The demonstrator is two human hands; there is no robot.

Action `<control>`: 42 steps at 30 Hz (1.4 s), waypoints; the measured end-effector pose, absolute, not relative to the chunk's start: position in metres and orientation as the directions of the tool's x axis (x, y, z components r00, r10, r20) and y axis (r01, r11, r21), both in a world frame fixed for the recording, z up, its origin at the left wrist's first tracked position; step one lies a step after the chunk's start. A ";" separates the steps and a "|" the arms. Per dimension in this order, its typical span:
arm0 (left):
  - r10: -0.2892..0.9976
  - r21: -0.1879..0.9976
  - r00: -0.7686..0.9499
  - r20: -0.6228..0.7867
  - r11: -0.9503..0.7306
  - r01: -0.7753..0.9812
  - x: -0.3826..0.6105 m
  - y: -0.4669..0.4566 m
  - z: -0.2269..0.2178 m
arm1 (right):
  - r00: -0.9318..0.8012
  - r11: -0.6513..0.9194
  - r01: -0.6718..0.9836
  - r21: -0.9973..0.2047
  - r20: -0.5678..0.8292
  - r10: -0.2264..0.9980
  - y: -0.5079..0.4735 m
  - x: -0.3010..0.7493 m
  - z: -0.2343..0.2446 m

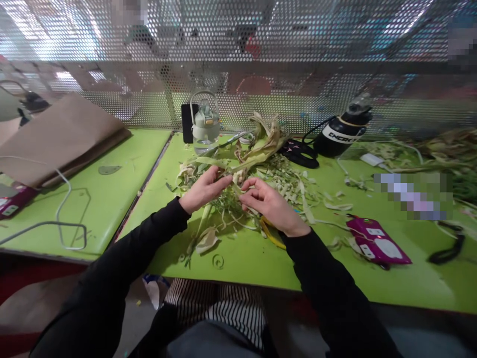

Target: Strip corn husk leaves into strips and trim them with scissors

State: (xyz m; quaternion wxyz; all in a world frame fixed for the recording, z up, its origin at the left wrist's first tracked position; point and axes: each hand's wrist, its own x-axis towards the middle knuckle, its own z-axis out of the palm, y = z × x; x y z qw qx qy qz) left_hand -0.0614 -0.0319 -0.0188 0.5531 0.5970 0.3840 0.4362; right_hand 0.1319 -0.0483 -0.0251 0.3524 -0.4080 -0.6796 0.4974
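My left hand (204,189) and my right hand (269,205) meet over a heap of pale green leaf strips and husk pieces (261,169) on the lime-green table (238,258). Both hands have their fingers curled round a long husk leaf (238,175) that runs up and to the right between them. Thin green stems lie under the hands. A yellow-handled tool (271,233) lies just below my right wrist, partly hidden by it.
A pale green water bottle (204,125) and a dark phone (187,123) stand at the back by the perforated metal screen. A black bottle (341,134) lies at the back right. A magenta packet (376,241) and black scissors (449,248) lie right. Brown paper (63,139) covers the left table.
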 end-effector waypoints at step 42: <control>0.780 0.919 0.617 -0.107 0.314 -0.238 -0.048 -0.044 -0.021 | -0.466 0.023 -0.090 -0.996 0.062 0.882 -0.043 0.125 -0.041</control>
